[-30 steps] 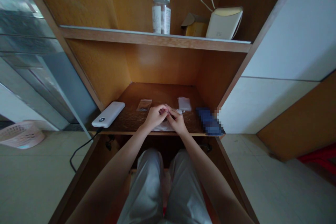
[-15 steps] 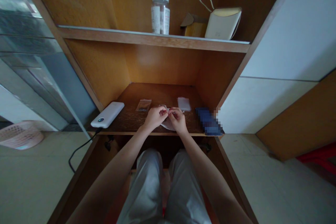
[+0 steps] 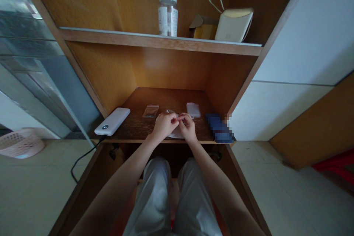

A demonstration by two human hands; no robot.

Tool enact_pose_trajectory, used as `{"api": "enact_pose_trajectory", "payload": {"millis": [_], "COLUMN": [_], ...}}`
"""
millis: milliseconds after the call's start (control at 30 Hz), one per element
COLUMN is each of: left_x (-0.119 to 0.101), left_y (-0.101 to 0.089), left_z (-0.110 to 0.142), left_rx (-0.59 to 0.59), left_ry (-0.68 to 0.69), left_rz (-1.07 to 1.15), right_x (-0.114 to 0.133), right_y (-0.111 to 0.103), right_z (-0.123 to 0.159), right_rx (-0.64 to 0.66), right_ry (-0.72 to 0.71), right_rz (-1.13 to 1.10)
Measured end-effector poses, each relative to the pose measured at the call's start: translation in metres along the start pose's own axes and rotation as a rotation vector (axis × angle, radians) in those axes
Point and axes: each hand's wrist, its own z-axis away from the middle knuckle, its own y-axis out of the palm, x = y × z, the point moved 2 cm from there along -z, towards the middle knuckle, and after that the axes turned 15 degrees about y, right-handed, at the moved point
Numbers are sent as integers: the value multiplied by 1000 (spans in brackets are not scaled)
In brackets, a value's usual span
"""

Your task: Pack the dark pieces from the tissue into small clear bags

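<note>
A wooden cabinet (image 3: 91, 73) is fitted at desk height with a dark wooden shelf (image 3: 168, 97). Left of the grip, a white power bank (image 3: 112, 121) is laid, its black cable (image 3: 81, 159) trailing downward; to the right lies a blue object (image 3: 218, 128), too pixelated to be named. Behind the grip, a clear bag (image 3: 151, 111) and a clear packet (image 3: 193, 110) are placed. A pale wrapper (image 3: 175, 135) is spread beneath. A thin pale strip (image 3: 169, 111) is pinched at the fingertips of the left hand (image 3: 164, 125) and right hand (image 3: 187, 127). It is judged light, soft and best taken by its edge. No writing can be read.
</note>
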Motion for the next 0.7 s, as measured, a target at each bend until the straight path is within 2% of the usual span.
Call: {"api": "enact_pose_trajectory", "payload": {"millis": [333,533,700], "left_x": [-5,-10,-10], "left_y": [0,4,-1], "left_z": [0,1,2], "left_rx": [28,21,-12], "left_ry": [17,14,-1], "left_rz": [-112,-122,-91], "right_x": [-1,-9,-15], "right_y": [1,0,2], "right_z": [1,-1,-3], "right_rx": [-13,-82,-85], "right_ry": [-21,71,107], "right_rz": [-35,-85,-94]}}
